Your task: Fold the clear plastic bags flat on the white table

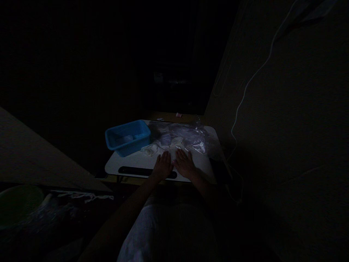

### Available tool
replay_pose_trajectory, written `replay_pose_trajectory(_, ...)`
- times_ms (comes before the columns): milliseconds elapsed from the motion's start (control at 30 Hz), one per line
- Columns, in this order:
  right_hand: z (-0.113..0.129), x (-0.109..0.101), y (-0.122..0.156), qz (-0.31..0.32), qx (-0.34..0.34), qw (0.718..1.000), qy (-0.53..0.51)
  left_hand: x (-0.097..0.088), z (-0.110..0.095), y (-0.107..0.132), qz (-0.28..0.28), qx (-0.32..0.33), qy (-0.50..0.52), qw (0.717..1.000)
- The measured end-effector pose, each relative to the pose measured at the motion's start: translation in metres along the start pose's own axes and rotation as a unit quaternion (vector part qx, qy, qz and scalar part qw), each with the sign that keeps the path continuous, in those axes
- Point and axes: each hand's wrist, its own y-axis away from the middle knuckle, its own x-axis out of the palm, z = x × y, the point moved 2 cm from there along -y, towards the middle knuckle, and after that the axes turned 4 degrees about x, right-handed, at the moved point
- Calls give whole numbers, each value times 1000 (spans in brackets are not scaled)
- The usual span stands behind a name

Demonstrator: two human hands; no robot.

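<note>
In very dim light, my left hand point(163, 165) lies palm down over the front of a small white table point(131, 162), fingers stretched forward. Beside it my right hand point(184, 163) rests the same way, flat and with its fingers extended. Just beyond the fingertips is crumpled white material point(177, 142), perhaps cloth or thin plastic; I cannot tell which. Another white crumpled piece point(151, 149) lies to the left of it. Behind these spreads clear plastic wrapping point(197, 140). Whether something thin lies under my palms cannot be made out.
A blue plastic basin point(133, 143) stands at the table's left, with something pale inside. A dark slot point(136, 171) runs along the front edge. A white cable point(244, 91) hangs down the right wall. A small pinkish item point(179, 115) lies behind the table; a green round container point(20, 203) is at lower left.
</note>
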Motion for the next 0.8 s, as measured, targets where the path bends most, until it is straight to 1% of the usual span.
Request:
replay_pose_trajectory(100, -2, 5, -3, 13, 8, 1000, 2, 1, 0, 0, -2, -1, -5, 1000)
replay_pose_trajectory(200, -10, 10, -2, 15, 30, 999, 4, 1, 0, -1, 1, -5, -7, 1000)
replay_pose_trajectory(433, -31, 14, 0, 14, 137, 990, 14, 1, 0, 0, -4, 1, -7, 1000)
replay_pose_trajectory(567, -32, 13, 0, 14, 161, 987, 22, 3, 0, 0, -13, 1, -6, 1000)
replay_pose_trajectory(633, -29, 10, 1, 2, 155, 988, 25, 4, 0, 0, -21, 3, -5, 1000)
replay_pose_trajectory(667, -26, 8, 1, -5, 140, 990, 25, 5, 0, 0, -23, 3, -5, 1000)
replay_pose_trajectory(733, -18, 5, 2, -12, 91, 996, 19, 4, 0, 0, -20, 1, -6, 1000)
replay_pose_trajectory(800, -10, 5, 3, -3, 46, 999, 9, 3, 0, 0, -10, -2, -6, 1000)
